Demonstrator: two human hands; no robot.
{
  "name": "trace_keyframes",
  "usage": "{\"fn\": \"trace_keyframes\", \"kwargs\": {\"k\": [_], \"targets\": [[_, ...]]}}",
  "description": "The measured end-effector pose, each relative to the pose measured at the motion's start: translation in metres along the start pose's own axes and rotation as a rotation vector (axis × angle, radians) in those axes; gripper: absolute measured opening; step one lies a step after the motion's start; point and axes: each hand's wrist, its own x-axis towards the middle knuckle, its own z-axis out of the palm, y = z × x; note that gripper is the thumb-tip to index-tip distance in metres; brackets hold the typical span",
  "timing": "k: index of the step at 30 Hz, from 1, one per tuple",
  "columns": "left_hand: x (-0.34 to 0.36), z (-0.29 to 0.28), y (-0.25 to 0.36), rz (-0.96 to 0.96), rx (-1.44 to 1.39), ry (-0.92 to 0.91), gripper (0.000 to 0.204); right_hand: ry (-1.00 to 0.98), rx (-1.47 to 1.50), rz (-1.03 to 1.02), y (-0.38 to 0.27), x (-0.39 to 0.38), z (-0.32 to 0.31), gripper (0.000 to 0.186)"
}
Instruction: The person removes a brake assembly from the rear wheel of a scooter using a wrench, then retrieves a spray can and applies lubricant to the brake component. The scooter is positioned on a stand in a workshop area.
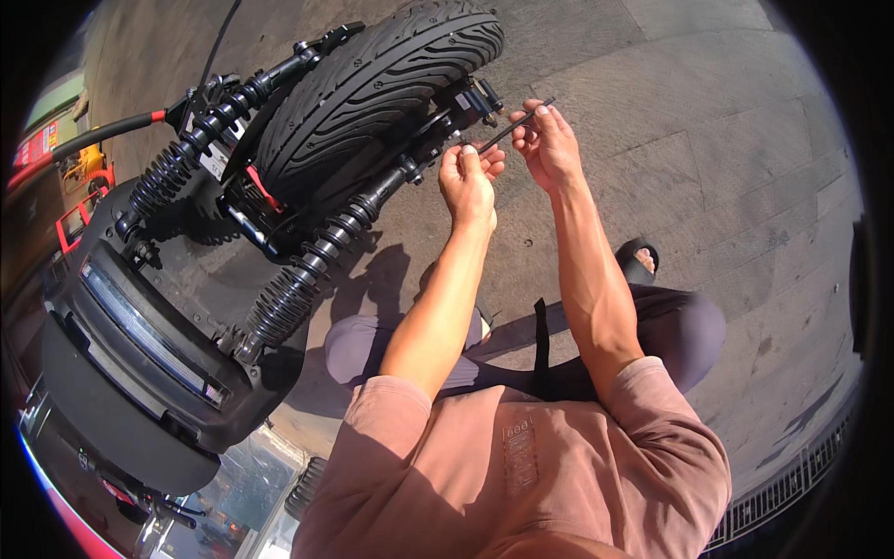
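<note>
A thin black rod point(509, 130) is held up over the pavement point(736, 149), just beside the hub side of a black tyre point(372, 98). It slants, its upper end pointing away from the person and to the right. The left hand point(471, 184) has its grip closed about the lower end, thumb pressed toward the curled fingers; whether more of the rod is hidden inside that hand cannot be told. The right hand point(548, 144) grasps the rod higher up with thumb and fingers, and the tip juts a little past them.

Near the left hand's fingertips, a dark bracket point(477, 101) stands out by the wheel. From the hub area a black coil-spring shock absorber point(312, 261) runs down to the dark bodywork point(121, 401); a second shock absorber point(200, 135) lies on the tyre's other side. A red strip point(264, 189) shows below the tread, and a long, clear lamp point(149, 326) crosses the bodywork.

The person's dark trousers point(678, 335) and black sandal point(639, 262) are over the pavement, with a pinkish-brown T-shirt point(466, 466) nearer. A slatted grating point(787, 486) runs along the pavement's lower right edge. At far left, a red-and-black hose point(104, 133) passes near a yellow object point(86, 164).
</note>
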Motion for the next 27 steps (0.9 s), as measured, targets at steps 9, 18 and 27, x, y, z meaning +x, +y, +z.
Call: {"fn": "trace_keyframes", "kwargs": {"k": [9,18,27], "targets": [[0.001,0.002,-0.014,0.230,-0.022,0.064,0.017,-0.146,0.078,0.048,0.001,0.010,-0.004,0.019],[0.002,0.004,-0.016,0.330,-0.082,0.094,0.018,-0.125,0.078,0.131,-0.007,0.004,-0.007,0.020],[0.007,0.007,-0.021,0.322,-0.234,0.090,0.019,-0.078,0.095,0.054,-0.001,0.009,-0.006,0.021]]}}
